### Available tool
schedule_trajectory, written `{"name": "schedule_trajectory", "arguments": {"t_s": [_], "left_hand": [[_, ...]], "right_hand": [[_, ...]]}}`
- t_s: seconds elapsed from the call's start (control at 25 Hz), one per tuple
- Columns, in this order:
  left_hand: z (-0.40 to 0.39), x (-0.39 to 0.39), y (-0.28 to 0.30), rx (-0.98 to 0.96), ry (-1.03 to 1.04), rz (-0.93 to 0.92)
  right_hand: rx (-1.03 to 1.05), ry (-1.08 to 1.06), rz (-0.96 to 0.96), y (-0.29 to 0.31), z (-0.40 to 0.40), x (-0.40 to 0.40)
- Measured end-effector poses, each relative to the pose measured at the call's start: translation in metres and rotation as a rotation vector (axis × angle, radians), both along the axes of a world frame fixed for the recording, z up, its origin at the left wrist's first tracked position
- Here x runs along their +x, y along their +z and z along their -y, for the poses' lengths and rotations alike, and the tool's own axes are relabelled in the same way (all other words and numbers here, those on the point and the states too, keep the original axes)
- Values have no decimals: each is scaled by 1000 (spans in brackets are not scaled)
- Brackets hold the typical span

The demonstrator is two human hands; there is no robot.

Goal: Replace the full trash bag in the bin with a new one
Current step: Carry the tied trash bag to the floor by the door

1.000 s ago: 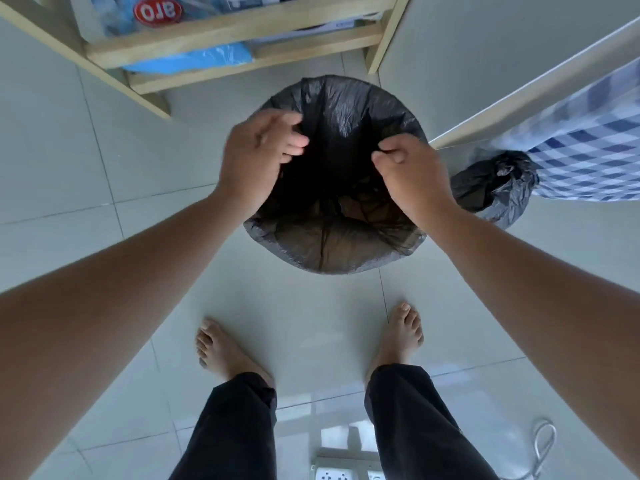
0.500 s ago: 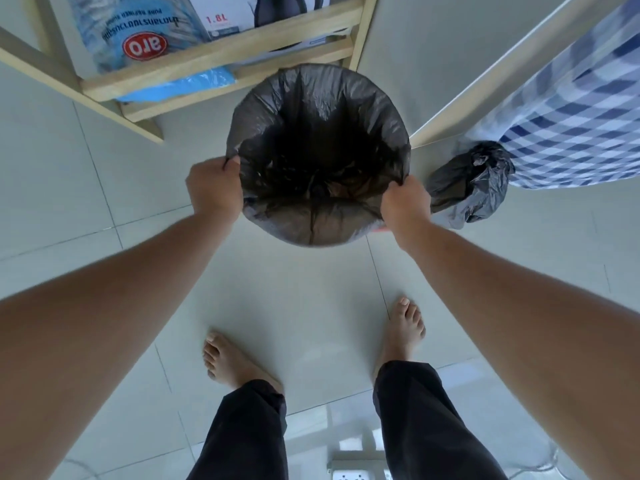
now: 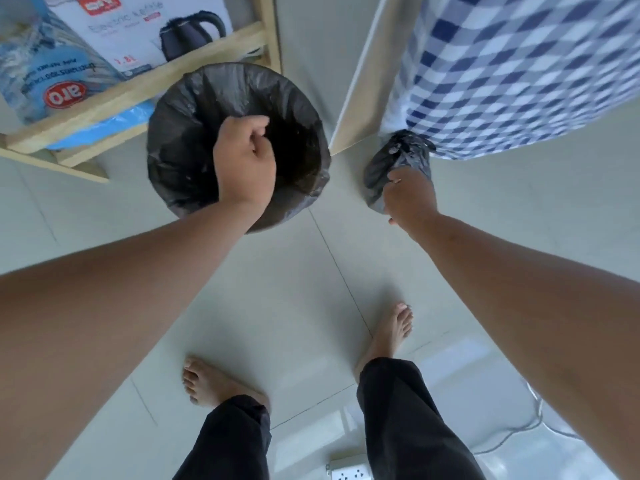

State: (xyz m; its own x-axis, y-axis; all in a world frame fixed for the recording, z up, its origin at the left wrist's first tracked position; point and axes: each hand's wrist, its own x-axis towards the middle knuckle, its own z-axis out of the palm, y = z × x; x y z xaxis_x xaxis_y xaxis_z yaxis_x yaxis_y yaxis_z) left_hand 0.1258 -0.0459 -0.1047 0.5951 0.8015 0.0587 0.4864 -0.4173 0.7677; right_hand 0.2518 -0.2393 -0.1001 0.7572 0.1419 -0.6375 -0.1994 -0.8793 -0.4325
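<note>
The bin (image 3: 180,133) stands on the tiled floor, lined with a new black bag whose edge is folded over the rim. My left hand (image 3: 244,161) hangs over the bin's mouth with its fingers curled in and nothing visible in them. To the right of the bin the full black trash bag (image 3: 398,154), tied at the top, sits on the floor under the checked cloth. My right hand (image 3: 410,197) is on its near side, fingers closed on the plastic.
A wooden shelf (image 3: 138,88) behind the bin holds a kettle box (image 3: 138,26) and a pack of water bottles (image 3: 45,74). A blue checked cloth (image 3: 519,71) hangs at the right. A power strip (image 3: 349,472) and cable (image 3: 519,431) lie by my bare feet.
Both hands have let go of the bin's sides. The left hand moved over the bin's mouth, and the right hand reached right and took hold of the full bag.
</note>
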Motion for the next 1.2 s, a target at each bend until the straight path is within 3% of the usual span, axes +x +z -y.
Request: {"name": "schedule_trajectory", "arguments": {"t_s": [0.16,0.28,0.4,0.52,0.64,0.84,0.96,1.2], "left_hand": [[64,55,-10,-319,-130,54],[102,95,-30,-420,-225,-272],[125,125,-67,-592,-305,-559],[142,152,-99,-536,-366,-576],[157,159,-98,-576,-307,-523],[183,176,-13,-501,-569,-540],[207,197,60,-364,-767,-514],[286,257,210,-283,-1118,-429]], "right_hand": [[-151,88,172,-24,42,33],[-143,137,239,-51,49,60],[-99,202,158,-78,51,83],[-98,207,58,-90,60,88],[-110,206,90,-81,83,86],[61,-122,39,-2,153,88],[86,-162,68,69,188,88],[40,-275,225,208,285,104]]}}
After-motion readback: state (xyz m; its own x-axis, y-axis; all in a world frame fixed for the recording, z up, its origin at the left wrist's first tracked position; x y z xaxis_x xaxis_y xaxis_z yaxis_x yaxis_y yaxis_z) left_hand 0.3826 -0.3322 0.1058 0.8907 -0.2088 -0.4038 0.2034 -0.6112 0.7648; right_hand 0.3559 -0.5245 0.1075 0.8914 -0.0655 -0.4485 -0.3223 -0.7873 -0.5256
